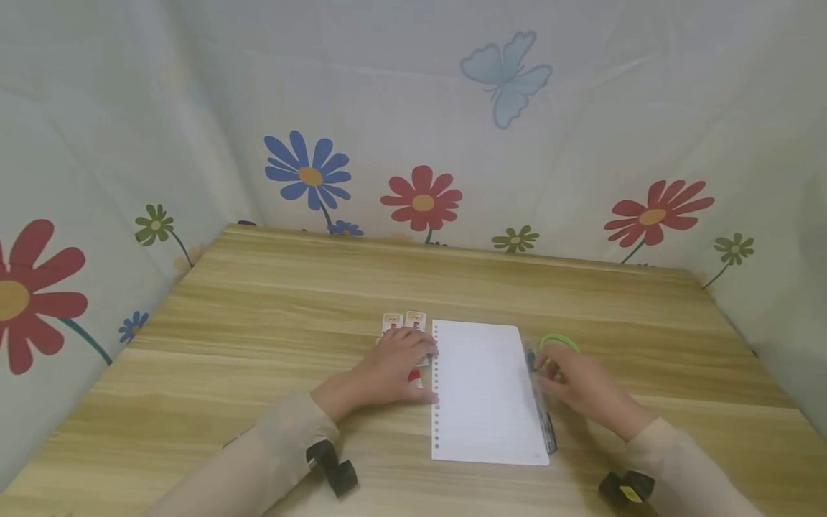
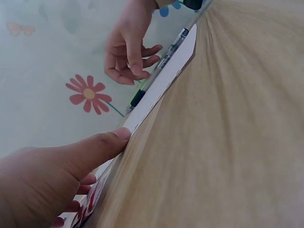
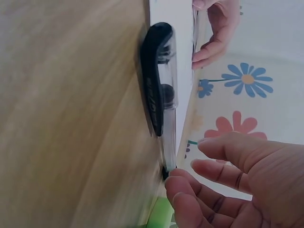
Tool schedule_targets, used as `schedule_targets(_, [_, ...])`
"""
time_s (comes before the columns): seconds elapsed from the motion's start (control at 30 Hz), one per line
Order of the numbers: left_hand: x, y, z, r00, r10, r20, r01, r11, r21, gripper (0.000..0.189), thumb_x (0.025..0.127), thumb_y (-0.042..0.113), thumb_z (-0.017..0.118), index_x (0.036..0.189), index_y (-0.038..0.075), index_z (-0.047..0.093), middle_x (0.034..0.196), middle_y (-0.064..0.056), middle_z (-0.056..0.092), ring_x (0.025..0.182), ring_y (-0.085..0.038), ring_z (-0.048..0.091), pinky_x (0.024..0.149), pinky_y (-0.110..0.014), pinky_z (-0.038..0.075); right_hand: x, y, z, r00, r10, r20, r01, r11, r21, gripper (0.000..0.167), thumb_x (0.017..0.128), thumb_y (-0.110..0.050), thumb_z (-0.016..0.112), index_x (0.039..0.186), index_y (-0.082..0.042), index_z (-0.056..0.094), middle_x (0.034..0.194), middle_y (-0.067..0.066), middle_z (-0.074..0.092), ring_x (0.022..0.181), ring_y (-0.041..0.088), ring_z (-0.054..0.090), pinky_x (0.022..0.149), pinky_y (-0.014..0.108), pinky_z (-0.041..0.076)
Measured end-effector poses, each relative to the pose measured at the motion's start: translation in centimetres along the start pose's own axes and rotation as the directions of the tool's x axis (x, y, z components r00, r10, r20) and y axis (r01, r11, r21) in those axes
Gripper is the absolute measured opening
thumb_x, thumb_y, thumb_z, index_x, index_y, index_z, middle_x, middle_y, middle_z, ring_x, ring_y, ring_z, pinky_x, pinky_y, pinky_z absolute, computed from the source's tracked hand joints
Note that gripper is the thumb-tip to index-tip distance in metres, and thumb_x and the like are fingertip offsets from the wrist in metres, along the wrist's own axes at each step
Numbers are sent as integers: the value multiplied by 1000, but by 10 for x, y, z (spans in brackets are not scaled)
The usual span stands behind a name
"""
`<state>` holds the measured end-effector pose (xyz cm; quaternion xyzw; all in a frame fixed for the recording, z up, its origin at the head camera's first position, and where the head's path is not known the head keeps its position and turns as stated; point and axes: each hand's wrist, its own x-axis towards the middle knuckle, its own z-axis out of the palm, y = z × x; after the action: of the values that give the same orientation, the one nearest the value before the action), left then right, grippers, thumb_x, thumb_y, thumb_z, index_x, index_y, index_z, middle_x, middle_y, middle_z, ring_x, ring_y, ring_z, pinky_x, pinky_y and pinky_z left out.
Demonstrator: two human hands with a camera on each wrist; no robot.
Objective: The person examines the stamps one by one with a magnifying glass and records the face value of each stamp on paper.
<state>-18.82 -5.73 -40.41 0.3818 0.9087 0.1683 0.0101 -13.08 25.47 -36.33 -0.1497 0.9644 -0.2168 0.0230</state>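
Note:
A sheet of white lined paper (image 1: 484, 395) with punched holes down its left edge lies on the table. My left hand (image 1: 394, 366) rests at that edge, its thumb touching the paper and its fingers spread over small printed cards (image 1: 416, 318). Along the paper's right edge lies a clear gel pen (image 3: 168, 102) with a black clip. Beside the pen's far end is my right hand (image 1: 575, 380), fingers loosely bent, thumb apart from them and nothing between. Just beyond this hand shows a bright green curved item (image 1: 561, 339), partly hidden by the fingers.
The wood-grain table (image 1: 291, 287) reaches back to a pale curtain (image 1: 388, 86) printed with flowers and a butterfly. Black camera mounts (image 1: 332, 467) sit on both wrists, above the near part of the table.

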Motion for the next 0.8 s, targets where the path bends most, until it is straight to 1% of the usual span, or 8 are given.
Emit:
schedule_targets(0.23, [0,0,2,1000,-1,-3,1,1000,5,74,74,58,72,130,13,55,138,-2,53,132,-24,43,117,-44,27,4,-3,3,999,-11,35,13,999,-50,16,83,-11,71,96,-11,62,84,-1,63,72,8,56,58,20,47])
schedule_targets(0.4, [0,-1,3,1000,-1,-3,1,1000,6,73,74,58,72,130,14,55,138,-2,53,132,-24,43,117,-45,27,6,-4,8,996,16,88,-12,999,-44,16,84,-10,70,97,-9,61,74,-3,56,65,9,49,55,20,44])
schedule_targets(0.47, [0,-2,4,1000,-1,0,1,1000,8,73,74,59,72,130,14,55,139,-1,53,132,-24,42,117,-45,28,7,-4,11,995,25,96,-21,999,-34,16,84,-8,69,97,-7,60,71,-2,54,63,10,47,53,20,42])
schedule_targets(0.63, [0,-2,3,1000,-6,9,6,1000,8,74,75,60,71,130,14,55,139,-1,52,133,-24,42,117,-45,27,7,-5,14,995,42,96,-38,999,-37,16,84,-6,67,99,-5,60,69,-2,52,60,10,46,50,21,42])
schedule_targets(0.8, [-1,-1,2,1000,-10,13,10,1000,10,74,75,59,71,131,14,55,139,-1,52,133,-24,42,117,-45,27,7,-7,14,994,54,94,-51,998,-28,16,84,-5,66,99,-6,60,69,-2,53,60,10,47,50,21,43])
